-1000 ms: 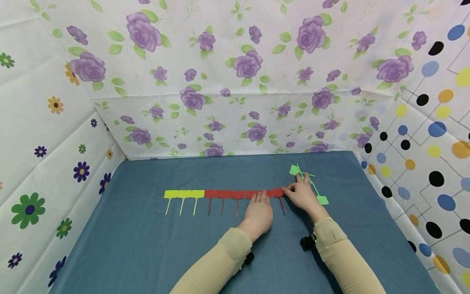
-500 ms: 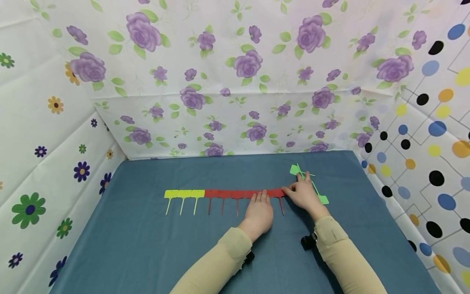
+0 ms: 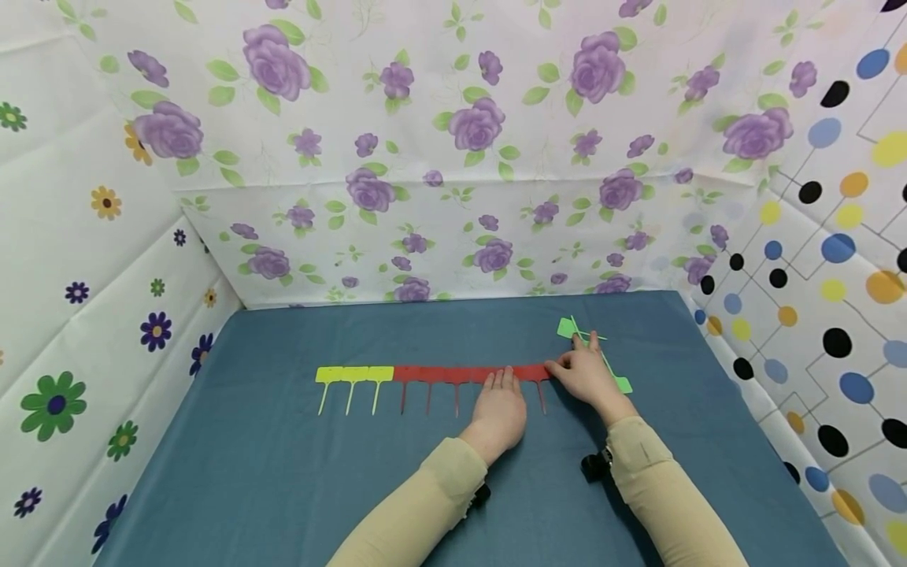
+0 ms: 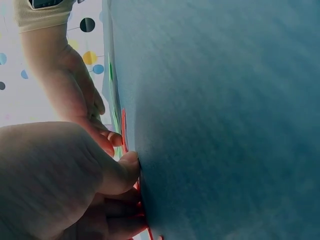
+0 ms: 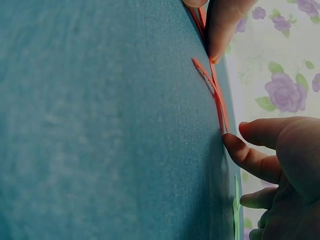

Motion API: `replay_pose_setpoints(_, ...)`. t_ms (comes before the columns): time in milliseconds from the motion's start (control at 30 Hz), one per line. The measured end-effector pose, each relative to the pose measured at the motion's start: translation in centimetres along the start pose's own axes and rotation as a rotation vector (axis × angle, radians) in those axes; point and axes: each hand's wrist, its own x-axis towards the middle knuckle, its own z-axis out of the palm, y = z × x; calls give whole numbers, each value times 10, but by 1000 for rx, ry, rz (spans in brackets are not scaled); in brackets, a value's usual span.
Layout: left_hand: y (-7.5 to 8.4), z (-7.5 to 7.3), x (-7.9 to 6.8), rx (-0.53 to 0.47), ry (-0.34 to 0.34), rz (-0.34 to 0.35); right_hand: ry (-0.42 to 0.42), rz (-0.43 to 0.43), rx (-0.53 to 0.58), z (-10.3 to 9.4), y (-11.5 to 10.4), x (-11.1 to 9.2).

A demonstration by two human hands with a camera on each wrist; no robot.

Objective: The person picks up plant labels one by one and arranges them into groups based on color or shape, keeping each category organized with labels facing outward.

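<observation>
A straight row of flat tags with thin stems lies across the table, yellow tags (image 3: pixel 354 374) at the left and red tags (image 3: pixel 432 376) following them to the right. My left hand (image 3: pixel 500 411) rests over the red part with its fingers straight, hiding some stems. At the row's right end, my right hand (image 3: pixel 586 376) touches the last red tag (image 3: pixel 533 373); the right wrist view shows one fingertip against the edge of that red tag (image 5: pixel 220 107). Beneath and around the right hand's other fingers lie green tags (image 3: pixel 567 327), partly covered, their stems crossing.
A blue-grey cloth (image 3: pixel 269 472) covers the table. Behind it hangs a white curtain with purple roses (image 3: pixel 478 124); a dotted sheet (image 3: pixel 836 342) stands at the right and a flowered sheet (image 3: pixel 57 405) at the left. A small black device (image 3: pixel 595 468) sits at the right wrist.
The stem of the last red tag has swung slightly left, closer to straight. Both hands stay almost in place, and the head view has shifted a little.
</observation>
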Motion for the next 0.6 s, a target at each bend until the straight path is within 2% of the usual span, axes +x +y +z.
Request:
replay_pose_setpoints(367, -3, -4, 1, 23, 6, 37, -16, 16, 4, -6, 3, -3)
replay_pose_setpoints(600, -6, -7, -1, 5, 50, 53, -16, 42, 35, -5, 4, -4)
